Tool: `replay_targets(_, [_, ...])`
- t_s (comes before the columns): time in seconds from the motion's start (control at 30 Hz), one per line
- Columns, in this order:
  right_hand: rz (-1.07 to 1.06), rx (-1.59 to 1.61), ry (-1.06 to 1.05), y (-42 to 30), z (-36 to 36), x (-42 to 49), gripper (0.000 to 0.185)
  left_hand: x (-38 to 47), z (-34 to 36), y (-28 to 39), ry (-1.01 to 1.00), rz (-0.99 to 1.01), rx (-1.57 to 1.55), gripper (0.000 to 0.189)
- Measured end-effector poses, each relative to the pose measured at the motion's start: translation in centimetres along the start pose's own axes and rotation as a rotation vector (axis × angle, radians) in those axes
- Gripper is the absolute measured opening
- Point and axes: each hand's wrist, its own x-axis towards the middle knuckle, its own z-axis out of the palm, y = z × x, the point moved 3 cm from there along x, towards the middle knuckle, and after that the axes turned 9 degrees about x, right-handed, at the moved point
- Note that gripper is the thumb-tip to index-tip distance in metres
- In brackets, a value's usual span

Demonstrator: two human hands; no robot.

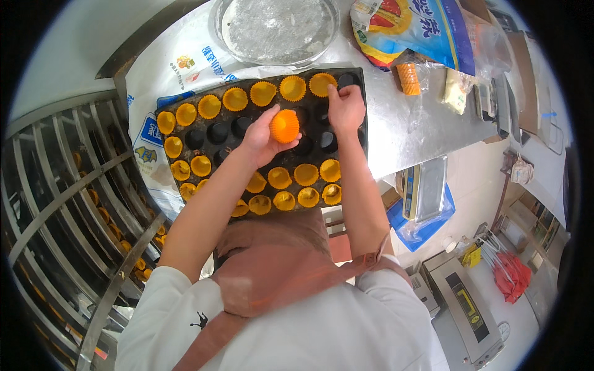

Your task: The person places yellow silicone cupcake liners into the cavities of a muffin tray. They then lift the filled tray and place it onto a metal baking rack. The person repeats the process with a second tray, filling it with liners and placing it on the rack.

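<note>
A dark muffin tray [274, 157] lies before me on the steel table, with orange paper cupcake liners in many of its cups and several cups in the middle bare. Over the tray's middle, my left hand [269, 137] holds a small stack of orange liners [284, 126]. My right hand [346, 109] is at the tray's upper right, its thumb and fingers bent together at the edge of a liner [321, 85] in the top row. Whether the fingers pinch that liner is not clear.
Behind the tray stands a round, flour-dusted container [278, 30]. A printed plastic bag [417, 32] and a wrapped stack of liners [408, 79] lie on the steel table [394, 125]. A metal rack [69, 195] holding trays stands at left; a scale [429, 188] sits below the table's right edge.
</note>
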Motion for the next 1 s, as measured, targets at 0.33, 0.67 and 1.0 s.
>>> replay_targets(0.33, [-0.276, 0.271, -0.346, -1.6, -3.7, -8.7, 0.014, 0.5, 3.1, -1.6, -0.073, -0.051, 0.089, 0.038])
replay_targets(0.67, [-0.286, 0.180, -0.342, -2.0, -4.9, -9.0, 0.015, 0.4, 3.6, -1.4, -0.059, 0.000, 0.159, 0.033])
replay_targets(1.0, [-0.338, 0.156, -0.306, -1.7, -4.7, -9.1, 0.018, 0.4, 3.4, -1.6, -0.079, -0.008, 0.175, 0.033])
